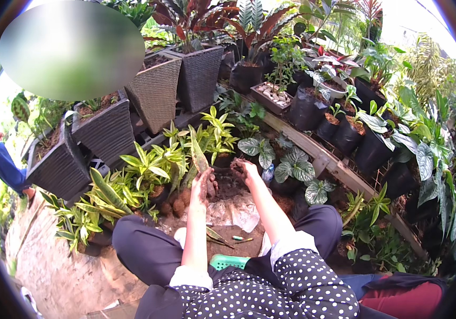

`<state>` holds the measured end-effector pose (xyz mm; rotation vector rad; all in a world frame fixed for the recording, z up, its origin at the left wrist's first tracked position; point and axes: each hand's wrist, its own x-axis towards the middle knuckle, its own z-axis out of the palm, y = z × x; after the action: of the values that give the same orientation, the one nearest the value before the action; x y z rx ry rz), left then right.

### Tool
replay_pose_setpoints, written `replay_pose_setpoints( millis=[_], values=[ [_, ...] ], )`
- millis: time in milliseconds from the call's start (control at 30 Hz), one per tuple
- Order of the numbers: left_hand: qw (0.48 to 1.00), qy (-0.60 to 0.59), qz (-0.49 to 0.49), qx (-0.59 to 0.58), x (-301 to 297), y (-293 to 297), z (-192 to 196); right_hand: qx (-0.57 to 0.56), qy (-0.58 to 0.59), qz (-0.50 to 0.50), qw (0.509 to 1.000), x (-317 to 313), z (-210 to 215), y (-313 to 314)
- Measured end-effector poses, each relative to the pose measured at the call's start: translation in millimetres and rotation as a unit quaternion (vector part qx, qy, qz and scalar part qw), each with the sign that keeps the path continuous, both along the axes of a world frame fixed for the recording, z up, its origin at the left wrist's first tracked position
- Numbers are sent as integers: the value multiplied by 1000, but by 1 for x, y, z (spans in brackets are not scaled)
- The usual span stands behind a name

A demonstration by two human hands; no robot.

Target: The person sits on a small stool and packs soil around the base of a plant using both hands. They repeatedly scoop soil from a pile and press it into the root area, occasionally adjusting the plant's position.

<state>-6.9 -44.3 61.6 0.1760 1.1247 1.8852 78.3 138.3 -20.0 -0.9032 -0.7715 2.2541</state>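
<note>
My left hand (203, 187), smeared with soil, is closed around the base of a snake plant leaf (198, 151), which stands upright with pale yellow edges. Just right of it, my right hand (244, 169) is raised with curled, soil-covered fingers; what they hold, if anything, I cannot make out. Dark soil (229, 187) lies behind and between the hands. Below them, a crumpled clear plastic sheet (236, 211) covers part of the ground. Cut leaf pieces (217, 236) lie nearer my lap, beside a green perforated plastic item (229, 261).
Potted yellow-green plants (148, 165) crowd the left. Tall woven-texture planters (154, 93) stand behind them. A wooden rail (339, 173) runs along the right, with black plant bags (308, 109) above it. Silvery-leaved plants (294, 164) sit near my right hand. Another person's leg (9, 167) shows far left.
</note>
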Motion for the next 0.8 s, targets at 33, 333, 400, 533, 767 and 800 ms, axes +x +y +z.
replay_pose_setpoints(
  millis=[33, 333, 400, 533, 767, 800],
  values=[
    [1000, 5, -2, 4, 4, -3, 6, 11, 25, -13, 1000, 2, 3, 0],
    [998, 39, -54, -2, -8, -18, 48, 119, -67, 24, 990, 11, 31, 2],
    [997, 35, -63, -20, -14, -19, 69, 155, -101, 27, 982, 14, 35, -2],
    [991, 39, -124, -39, -46, -10, 82, 195, -174, 32, 965, 9, 49, -11],
    [987, -3, -148, -66, -67, 11, 68, 233, -221, 95, 942, -5, 29, 12],
    [988, -17, -140, -55, -65, 13, 65, 198, -195, 111, 954, -5, 23, 18]
  ],
)
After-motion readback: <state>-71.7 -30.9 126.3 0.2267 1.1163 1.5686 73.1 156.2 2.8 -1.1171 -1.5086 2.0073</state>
